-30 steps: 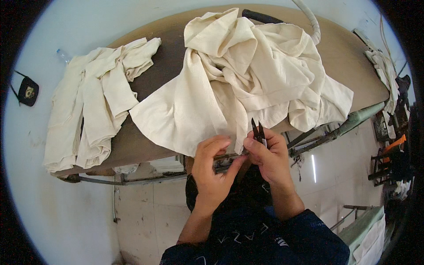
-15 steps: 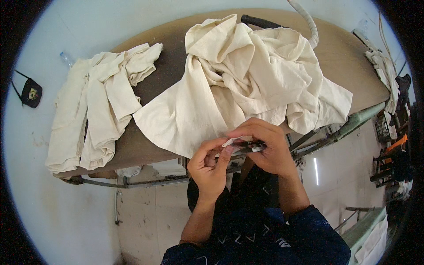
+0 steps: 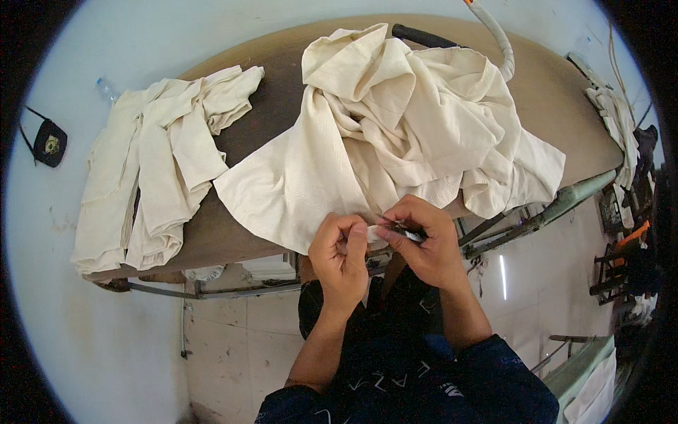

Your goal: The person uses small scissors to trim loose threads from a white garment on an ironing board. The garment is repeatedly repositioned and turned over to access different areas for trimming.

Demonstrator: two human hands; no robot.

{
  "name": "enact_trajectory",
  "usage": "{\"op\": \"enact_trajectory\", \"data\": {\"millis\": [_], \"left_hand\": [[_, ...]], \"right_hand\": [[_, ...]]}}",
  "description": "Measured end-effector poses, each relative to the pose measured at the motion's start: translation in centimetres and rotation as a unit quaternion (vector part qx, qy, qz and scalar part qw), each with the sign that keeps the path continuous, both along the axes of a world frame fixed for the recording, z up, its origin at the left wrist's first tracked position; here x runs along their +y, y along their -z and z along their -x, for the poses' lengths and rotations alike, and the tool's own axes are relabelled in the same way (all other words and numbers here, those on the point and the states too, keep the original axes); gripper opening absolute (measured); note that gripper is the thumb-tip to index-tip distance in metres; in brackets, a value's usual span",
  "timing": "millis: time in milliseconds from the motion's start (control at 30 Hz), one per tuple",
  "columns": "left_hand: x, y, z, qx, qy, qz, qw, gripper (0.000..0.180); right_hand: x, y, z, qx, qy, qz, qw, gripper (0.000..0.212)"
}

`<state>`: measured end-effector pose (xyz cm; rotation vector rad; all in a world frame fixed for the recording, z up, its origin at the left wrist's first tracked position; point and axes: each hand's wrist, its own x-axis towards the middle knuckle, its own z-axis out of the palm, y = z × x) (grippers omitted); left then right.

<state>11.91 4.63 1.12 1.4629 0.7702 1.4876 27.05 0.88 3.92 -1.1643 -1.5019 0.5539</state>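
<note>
A cream cloth garment (image 3: 417, 120) lies crumpled over the padded ironing table (image 3: 558, 106), with its near edge drawn toward me. Fingers and thumb of my left hand (image 3: 340, 251) pinch a small bit of the cream fabric at that edge. Close beside it on the right, my right hand (image 3: 427, 237) is closed around small dark metal snips (image 3: 408, 232), mostly covered by the fingers. Its fingertips are next to the same bit of fabric; whether the blades touch it I cannot tell.
Folded cream garments (image 3: 152, 169) are stacked on the table's left. A black handle (image 3: 424, 35) and a wrapped hose (image 3: 500, 35) are behind the crumpled garment. A black pouch (image 3: 49, 143) hangs on the left wall. A dark stool (image 3: 614, 272) stands at right.
My hands have drawn slightly apart, and the right hand has turned, with thumb and fingers now pinched near the fabric. Less of the snips shows. The garments stay in place.
</note>
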Motion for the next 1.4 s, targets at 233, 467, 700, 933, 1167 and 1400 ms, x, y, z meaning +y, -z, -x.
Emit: {"op": "enact_trajectory", "data": {"millis": [233,467,700,933,1167,1400], "left_hand": [[0.6,0.8,1.0,-0.288,0.076,0.135,0.945,0.015],[-1.4,-0.4,0.4,-0.101,0.059,0.057,0.992,0.025],[-0.8,-0.4,1.2,-0.104,0.105,0.086,0.985,0.015],[-0.1,0.4,2.2,-0.193,0.14,0.151,0.959,0.014],[0.0,0.4,1.9,-0.115,0.012,0.046,0.992,0.017],[-1.3,1.1,0.0,-0.114,0.074,0.055,0.989,0.033]], "right_hand": [[-0.1,-0.2,-0.3,0.107,0.013,0.092,0.99,0.016],[-0.2,-0.3,0.0,0.124,0.002,0.094,0.988,0.012],[-0.1,-0.3,0.0,0.013,-0.001,0.005,1.0,0.014],[0.1,0.2,-0.1,-0.035,-0.033,-0.065,0.997,0.029],[-0.2,0.4,0.0,-0.043,-0.004,-0.056,0.997,0.024],[-0.4,0.1,0.3,0.089,-0.011,0.02,0.996,0.015]]}}
